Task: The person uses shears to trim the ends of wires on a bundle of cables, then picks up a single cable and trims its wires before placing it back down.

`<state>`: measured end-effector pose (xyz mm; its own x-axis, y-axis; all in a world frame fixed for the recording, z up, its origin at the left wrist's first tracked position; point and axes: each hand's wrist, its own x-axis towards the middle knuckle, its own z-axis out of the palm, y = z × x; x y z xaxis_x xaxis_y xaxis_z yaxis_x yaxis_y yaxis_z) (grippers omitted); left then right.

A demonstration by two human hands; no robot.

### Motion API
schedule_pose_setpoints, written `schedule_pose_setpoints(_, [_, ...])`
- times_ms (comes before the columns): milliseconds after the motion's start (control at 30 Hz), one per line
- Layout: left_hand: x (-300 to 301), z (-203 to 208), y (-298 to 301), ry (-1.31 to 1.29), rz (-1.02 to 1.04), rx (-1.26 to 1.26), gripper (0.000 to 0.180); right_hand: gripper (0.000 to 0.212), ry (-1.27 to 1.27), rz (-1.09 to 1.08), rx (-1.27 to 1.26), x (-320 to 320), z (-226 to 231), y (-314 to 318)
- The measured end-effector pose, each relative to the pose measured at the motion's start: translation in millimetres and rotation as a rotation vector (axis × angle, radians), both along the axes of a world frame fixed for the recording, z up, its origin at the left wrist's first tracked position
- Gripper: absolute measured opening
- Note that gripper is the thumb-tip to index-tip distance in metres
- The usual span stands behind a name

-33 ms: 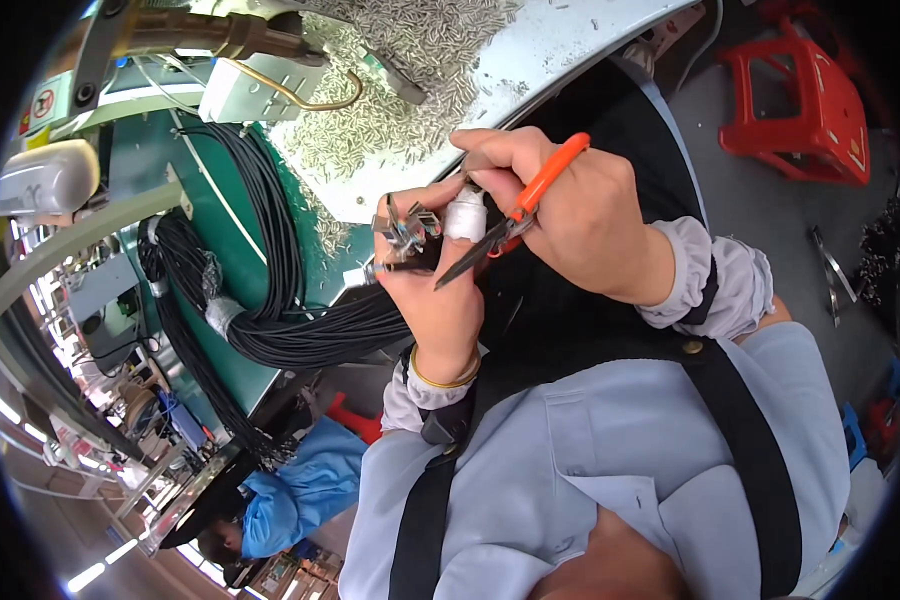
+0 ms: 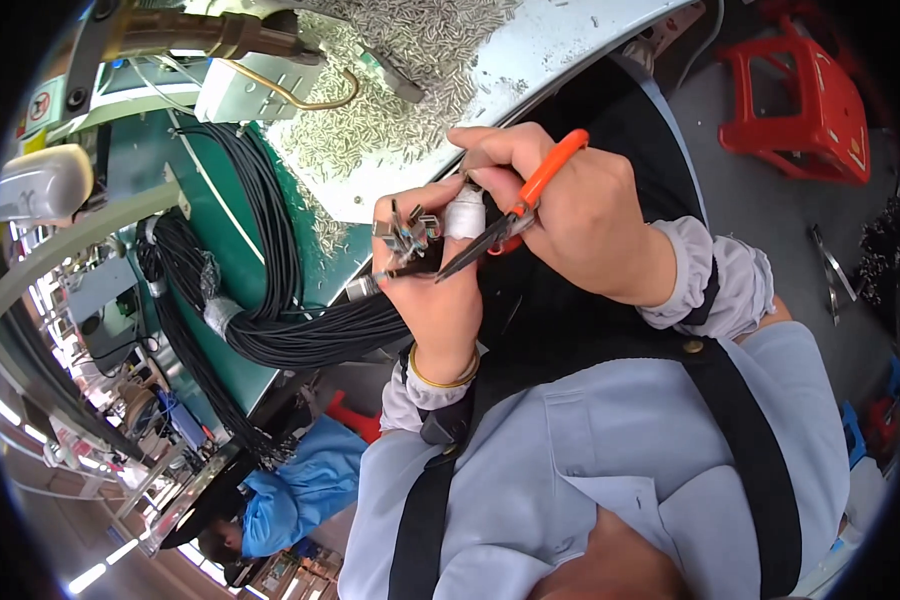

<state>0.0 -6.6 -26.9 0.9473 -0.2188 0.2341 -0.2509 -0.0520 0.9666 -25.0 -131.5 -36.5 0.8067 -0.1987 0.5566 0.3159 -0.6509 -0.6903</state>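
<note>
My left hand (image 2: 438, 315) is closed around several shiny metal cable connectors (image 2: 406, 232), which fan out between thumb and fingers. White tape (image 2: 464, 214) wraps one of its fingers. Another metal plug (image 2: 362, 288) sticks out beside the palm. My right hand (image 2: 595, 220) grips scissors with orange handles (image 2: 554, 172), their dark blades pointing down-left across my left hand. The right thumb and index finger also pinch at the left fingertips; what lies between them is too small to make out. A thick bundle of black cables (image 2: 315, 338) runs to my left hand.
Small metal pieces (image 2: 420, 115) lie heaped on the white worktop (image 2: 560, 50) ahead. A brass-coloured hook (image 2: 310, 100) juts over them. More coiled black cables hang across the green bench (image 2: 235, 210). A red stool (image 2: 795, 105) stands right; a person in blue (image 2: 300, 490) is at lower left.
The loose metal plug beside my left palm has dropped slightly. The scissors have shifted a little, blades tilting slightly up. Both hands stay in nearly the same place.
</note>
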Motion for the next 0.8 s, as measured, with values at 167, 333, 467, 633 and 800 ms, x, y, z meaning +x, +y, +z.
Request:
schedule_pose_setpoints(167, [1.9, -4.8, -4.7, -0.002, 0.028, -0.038, 0.02, 0.006, 0.293, 0.159, 0.373, -0.8, -8.2, -7.5])
schedule_pose_setpoints(333, [4.2, 14.6, -2.7, 0.543, 0.011, -0.127, 0.02, 0.01, 0.401, 0.254, 0.567, -1.3, 1.4, -10.9])
schedule_pose_setpoints(467, [5.0, 16.3, -4.9, 0.539, 0.098, -0.133, 0.02, 0.009, 0.292, 0.287, 0.565, 4.0, -2.4, -10.8])
schedule_pose_setpoints(633, [8.2, 11.4, -2.4, 0.419, 0.102, -0.11, 0.019, 0.011, 0.156, 0.256, 0.553, 7.3, -3.8, -13.5])
schedule_pose_setpoints(800, [10.2, 13.7, -0.4, 0.382, 0.136, -0.078, 0.018, 0.028, 0.386, 0.217, 0.189, 2.9, 3.9, -33.9])
